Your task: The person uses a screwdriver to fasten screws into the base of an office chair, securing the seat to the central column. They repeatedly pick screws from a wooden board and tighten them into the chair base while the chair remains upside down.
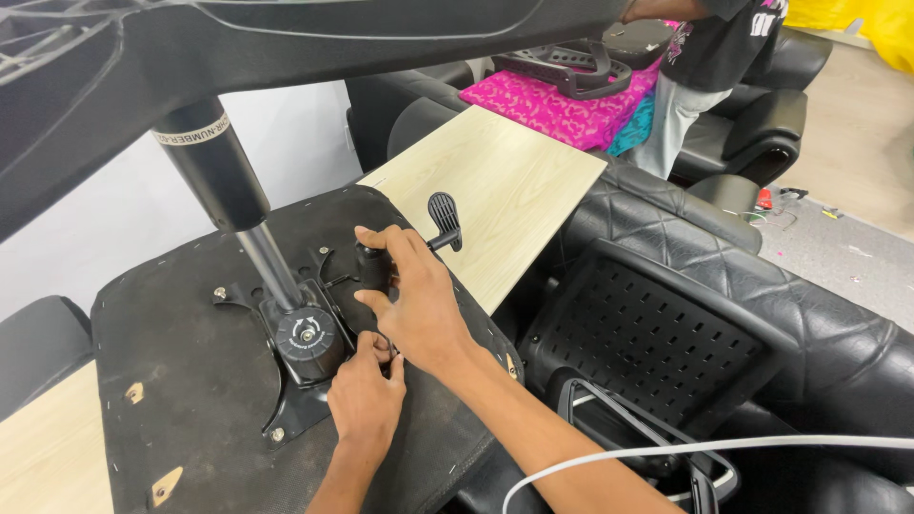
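An upturned chair seat, black underside up, lies on a pale wooden tabletop with a metal tilt mechanism bolted to its middle. The right hand lies over the mechanism's far side, fingers curled and thumb pressed to them, gripping a dark part of it just below the paddle-shaped lever, which sticks up past the fingertips. The left hand sits directly beneath the right wrist, touching it, its fingers bunched together and tucked in at the mechanism's edge (what they pinch is hidden). Just left of both hands is the round tension knob, and from there a gas cylinder slants up and away. Well beyond the right hand, a person in a dark shirt stands by a pink patterned cloth. To the right of the forearms lie black quilted chair backs.
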